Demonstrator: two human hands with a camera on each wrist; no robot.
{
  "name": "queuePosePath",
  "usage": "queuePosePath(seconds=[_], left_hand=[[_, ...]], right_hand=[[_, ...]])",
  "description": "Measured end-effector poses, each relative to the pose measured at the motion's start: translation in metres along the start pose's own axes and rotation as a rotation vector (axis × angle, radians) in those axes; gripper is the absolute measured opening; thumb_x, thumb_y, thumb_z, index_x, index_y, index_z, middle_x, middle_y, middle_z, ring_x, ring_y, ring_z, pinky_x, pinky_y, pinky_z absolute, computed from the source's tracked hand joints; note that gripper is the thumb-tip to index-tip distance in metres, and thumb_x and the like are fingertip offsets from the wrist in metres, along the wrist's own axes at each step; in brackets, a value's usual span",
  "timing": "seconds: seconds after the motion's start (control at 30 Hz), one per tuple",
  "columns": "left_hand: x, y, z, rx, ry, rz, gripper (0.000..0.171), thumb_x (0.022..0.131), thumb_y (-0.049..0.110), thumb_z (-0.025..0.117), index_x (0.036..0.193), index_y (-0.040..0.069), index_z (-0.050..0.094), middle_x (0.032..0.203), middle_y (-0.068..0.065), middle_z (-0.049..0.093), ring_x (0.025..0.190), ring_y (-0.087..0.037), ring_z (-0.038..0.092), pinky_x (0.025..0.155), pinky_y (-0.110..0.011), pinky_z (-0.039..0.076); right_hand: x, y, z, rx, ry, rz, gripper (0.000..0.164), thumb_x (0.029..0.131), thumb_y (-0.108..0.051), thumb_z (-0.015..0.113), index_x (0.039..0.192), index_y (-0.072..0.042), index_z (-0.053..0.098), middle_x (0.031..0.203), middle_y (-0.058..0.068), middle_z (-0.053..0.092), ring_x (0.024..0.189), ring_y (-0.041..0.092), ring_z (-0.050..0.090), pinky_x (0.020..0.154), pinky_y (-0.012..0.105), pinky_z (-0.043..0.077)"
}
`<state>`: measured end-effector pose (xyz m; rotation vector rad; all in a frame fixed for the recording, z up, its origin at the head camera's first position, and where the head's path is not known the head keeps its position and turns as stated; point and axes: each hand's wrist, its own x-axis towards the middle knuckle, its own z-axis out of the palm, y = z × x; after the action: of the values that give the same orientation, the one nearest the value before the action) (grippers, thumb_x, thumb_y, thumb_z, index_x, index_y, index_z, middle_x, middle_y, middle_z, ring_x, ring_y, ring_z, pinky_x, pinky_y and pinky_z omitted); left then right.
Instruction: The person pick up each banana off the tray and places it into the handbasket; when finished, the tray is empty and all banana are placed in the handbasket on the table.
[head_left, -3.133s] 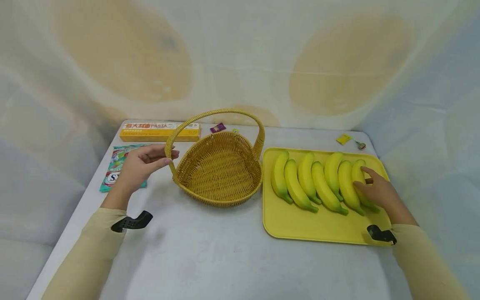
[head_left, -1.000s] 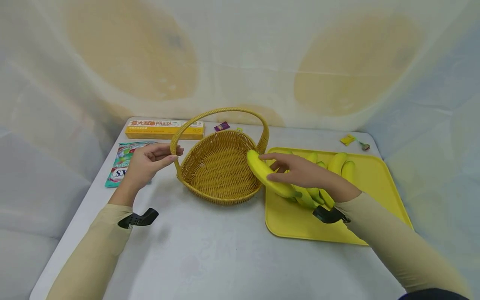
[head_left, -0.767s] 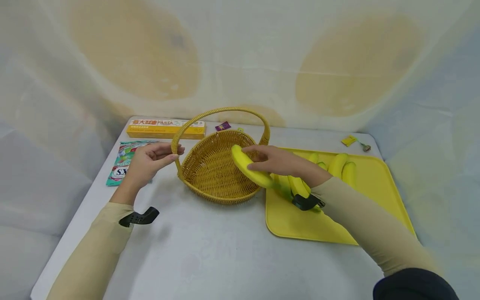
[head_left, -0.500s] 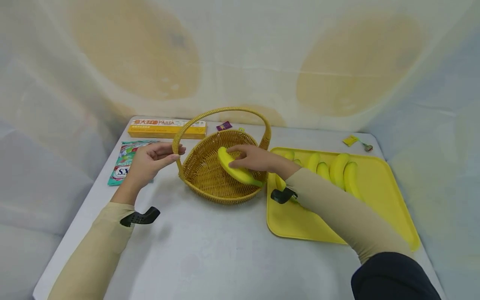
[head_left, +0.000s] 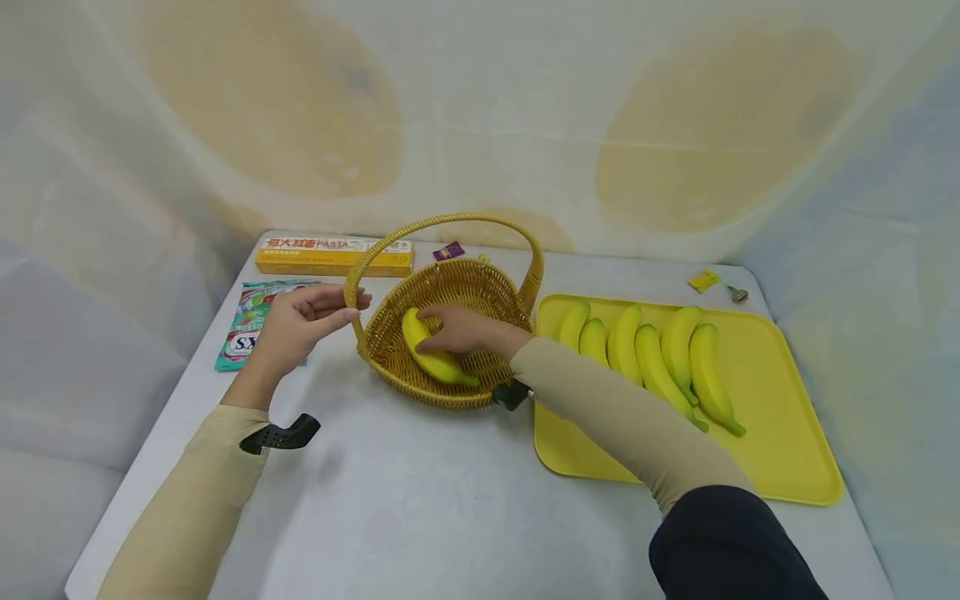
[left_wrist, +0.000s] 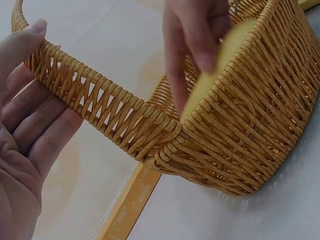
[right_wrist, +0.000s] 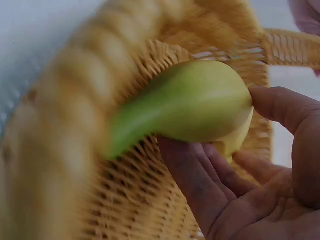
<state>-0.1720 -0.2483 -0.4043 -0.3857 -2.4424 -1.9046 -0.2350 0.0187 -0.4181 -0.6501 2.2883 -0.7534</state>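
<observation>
A yellow wicker basket [head_left: 468, 279] stands mid-table, its tall arched handle [head_left: 450, 218] rising over it. My left hand [head_left: 303, 325] pinches the left end of that handle, thumb on one side and fingers on the other, as the left wrist view also shows. Inside the basket, my right hand [head_left: 463, 328] grips a yellow banana [head_left: 438, 363] with a green stem. In the right wrist view the thumb lies on one side of the banana [right_wrist: 200, 102] and the fingers on the other. The banana lies low against the basket's left half, stem toward the front rim.
Right of the basket, a yellow tray [head_left: 780, 417] bears several bananas [head_left: 677, 346], partly covered by my right sleeve. A pasta box [head_left: 333, 258] and a teal candy bag [head_left: 251, 321] lie at the left. Small wrapped sweets, one purple [head_left: 448, 251] and one yellow [head_left: 703, 281], lie along the back.
My right hand has taken the rightmost banana from the tray, carried it left over the basket rim and lowered it inside. The left hand keeps its hold on the handle.
</observation>
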Motion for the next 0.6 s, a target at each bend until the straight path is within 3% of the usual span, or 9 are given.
queuePosePath(seconds=[0.2, 0.3, 0.37, 0.6], left_hand=[[-0.001, -0.001, -0.001, -0.001, 0.004, -0.005, 0.036, 0.095, 0.018, 0.075, 0.126, 0.001, 0.069, 0.118, -0.007, 0.074, 0.109, -0.014, 0.071, 0.095, -0.022, 0.055], [-0.002, -0.001, -0.001, 0.001, 0.008, -0.011, 0.036, 0.095, 0.019, 0.075, 0.126, 0.001, 0.069, 0.118, -0.007, 0.074, 0.108, -0.014, 0.071, 0.095, -0.022, 0.055], [-0.002, -0.001, -0.001, -0.006, 0.008, -0.008, 0.037, 0.094, 0.018, 0.075, 0.126, 0.0, 0.068, 0.118, -0.007, 0.074, 0.108, -0.014, 0.071, 0.094, -0.022, 0.055], [0.001, -0.002, 0.0, -0.006, 0.004, 0.014, 0.033, 0.095, 0.017, 0.075, 0.123, 0.001, 0.07, 0.117, -0.007, 0.075, 0.108, -0.015, 0.072, 0.094, -0.023, 0.055]], right_hand=[[0.008, -0.011, 0.018, -0.062, 0.016, 0.056, 0.087, 0.094, -0.039, 0.074, 0.161, -0.011, 0.027, 0.14, 0.013, 0.057, 0.103, 0.018, 0.061, 0.088, 0.03, 0.055], [0.01, -0.017, 0.024, -0.109, 0.013, 0.069, 0.09, 0.094, -0.039, 0.074, 0.162, -0.009, 0.023, 0.143, 0.012, 0.055, 0.107, 0.017, 0.058, 0.095, 0.03, 0.052], [0.01, -0.02, 0.024, -0.115, -0.01, 0.067, 0.091, 0.094, -0.036, 0.074, 0.162, -0.008, 0.021, 0.146, 0.013, 0.053, 0.111, 0.018, 0.057, 0.101, 0.032, 0.051], [0.008, -0.022, 0.015, -0.097, -0.108, 0.06, 0.092, 0.095, -0.025, 0.074, 0.163, -0.007, 0.015, 0.145, 0.014, 0.052, 0.106, 0.018, 0.058, 0.095, 0.029, 0.052]])
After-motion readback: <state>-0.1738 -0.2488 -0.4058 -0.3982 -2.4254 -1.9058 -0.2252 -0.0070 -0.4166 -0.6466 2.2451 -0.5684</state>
